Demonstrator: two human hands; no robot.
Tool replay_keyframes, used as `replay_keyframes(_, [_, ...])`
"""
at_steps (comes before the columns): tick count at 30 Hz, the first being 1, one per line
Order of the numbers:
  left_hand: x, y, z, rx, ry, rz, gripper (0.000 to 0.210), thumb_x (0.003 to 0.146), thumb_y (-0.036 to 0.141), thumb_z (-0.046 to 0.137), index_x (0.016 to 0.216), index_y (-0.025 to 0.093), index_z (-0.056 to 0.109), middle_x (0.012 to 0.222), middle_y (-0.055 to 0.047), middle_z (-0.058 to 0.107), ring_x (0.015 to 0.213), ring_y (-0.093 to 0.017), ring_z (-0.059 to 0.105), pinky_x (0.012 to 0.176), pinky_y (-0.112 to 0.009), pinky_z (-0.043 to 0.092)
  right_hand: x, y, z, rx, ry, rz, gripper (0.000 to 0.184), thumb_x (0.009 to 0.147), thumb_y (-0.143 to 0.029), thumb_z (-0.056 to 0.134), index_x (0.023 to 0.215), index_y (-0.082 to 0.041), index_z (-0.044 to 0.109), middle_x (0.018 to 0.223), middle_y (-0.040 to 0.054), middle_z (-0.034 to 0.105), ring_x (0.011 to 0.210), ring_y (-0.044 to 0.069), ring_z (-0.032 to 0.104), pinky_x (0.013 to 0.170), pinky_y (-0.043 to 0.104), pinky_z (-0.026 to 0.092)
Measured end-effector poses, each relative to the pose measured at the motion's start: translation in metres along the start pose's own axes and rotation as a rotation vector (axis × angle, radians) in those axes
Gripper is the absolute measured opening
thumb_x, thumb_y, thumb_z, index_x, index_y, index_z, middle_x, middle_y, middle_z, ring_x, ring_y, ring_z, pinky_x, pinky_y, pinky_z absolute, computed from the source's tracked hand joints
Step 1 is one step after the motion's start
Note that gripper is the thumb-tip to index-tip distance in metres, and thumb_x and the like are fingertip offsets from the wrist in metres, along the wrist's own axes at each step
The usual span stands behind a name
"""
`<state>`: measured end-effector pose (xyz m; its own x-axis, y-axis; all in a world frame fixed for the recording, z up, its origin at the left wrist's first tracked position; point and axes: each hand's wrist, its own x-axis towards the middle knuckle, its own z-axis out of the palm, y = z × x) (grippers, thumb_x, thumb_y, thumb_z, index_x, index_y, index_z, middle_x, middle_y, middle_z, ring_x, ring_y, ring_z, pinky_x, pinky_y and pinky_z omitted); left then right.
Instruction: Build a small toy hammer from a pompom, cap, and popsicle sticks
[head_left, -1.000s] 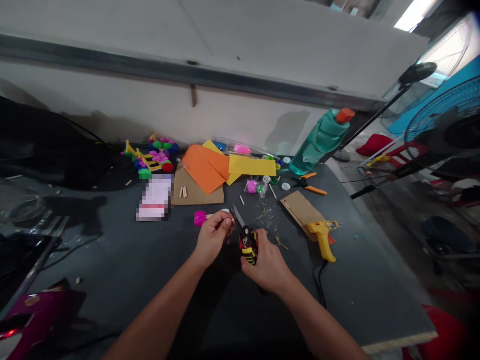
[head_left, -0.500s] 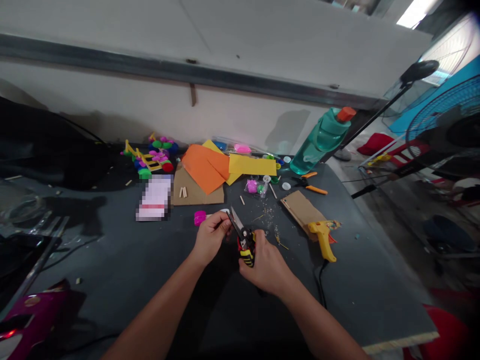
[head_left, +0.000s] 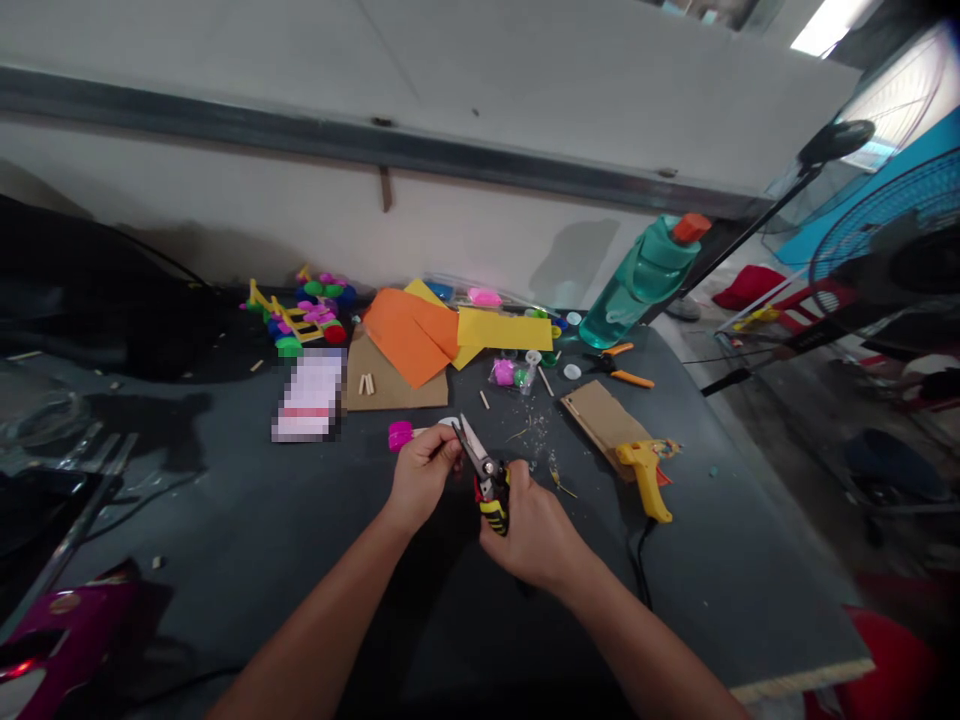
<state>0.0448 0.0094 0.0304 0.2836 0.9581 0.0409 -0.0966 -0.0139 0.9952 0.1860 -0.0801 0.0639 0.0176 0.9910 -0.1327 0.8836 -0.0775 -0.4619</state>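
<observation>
My right hand (head_left: 536,520) is wrapped round the black, yellow and red handles of a pair of cutting shears (head_left: 486,475). The blades point up and to the left, a little apart, with their tips beside my left fingers. My left hand (head_left: 426,472) is closed in a pinch next to the blades; what it holds is too small and hidden to make out. Just beyond the left hand lies a bright pink lump (head_left: 400,435) with a pale strip beside it, partly covered by the fingers.
Orange paper (head_left: 412,335) and short sticks lie on cardboard (head_left: 397,398). Behind are yellow paper (head_left: 506,330) and a teal bottle (head_left: 637,285). To the right are orange-handled pliers (head_left: 626,370), more cardboard (head_left: 600,420) and a yellow glue gun (head_left: 646,480). Colourful small models (head_left: 300,315) stand left.
The shears' blades have drawn slightly closer together and shifted a touch left, toward my left fingers. Both hands otherwise keep nearly the same place and grip.
</observation>
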Motion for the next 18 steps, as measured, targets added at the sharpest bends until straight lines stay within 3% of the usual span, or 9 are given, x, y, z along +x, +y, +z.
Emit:
replay_keyframes(7, [-0.001, 0.005, 0.004, -0.107, 0.025, -0.030, 0.016, 0.078, 0.031, 0.058, 0.069, 0.017, 0.056, 0.058, 0.003, 0.051, 0.047, -0.008, 0.047, 0.042, -0.019, 0.041, 0.005, 0.001, 0.005, 0.144, -0.006, 0.013, 0.029, 0.071, -0.025, 0.052, 0.089, -0.021, 0.030, 0.070, -0.0002, 0.054, 0.060, 0.018, 0.057, 0.053, 0.024, 0.032])
replay_keyframes(13, [0.001, 0.008, 0.004, -0.235, 0.013, -0.116, 0.019, 0.077, 0.033, 0.063, 0.083, 0.016, 0.055, 0.062, 0.004, 0.054, 0.045, -0.006, 0.046, 0.040, -0.017, 0.042, 0.008, 0.006, -0.004, 0.353, -0.034, -0.012, 0.027, 0.071, -0.023, 0.052, 0.088, -0.022, 0.031, 0.073, -0.0013, 0.053, 0.063, 0.016, 0.054, 0.056, 0.024, 0.036])
replay_keyframes(18, [0.001, 0.010, 0.003, -0.212, -0.023, -0.137, 0.021, 0.078, 0.035, 0.061, 0.080, 0.016, 0.053, 0.058, 0.004, 0.054, 0.042, -0.006, 0.045, 0.038, -0.017, 0.039, 0.007, 0.009, -0.010, 0.312, -0.064, 0.010, 0.029, 0.069, -0.024, 0.054, 0.088, -0.022, 0.032, 0.073, -0.0015, 0.053, 0.064, 0.017, 0.054, 0.058, 0.024, 0.035])
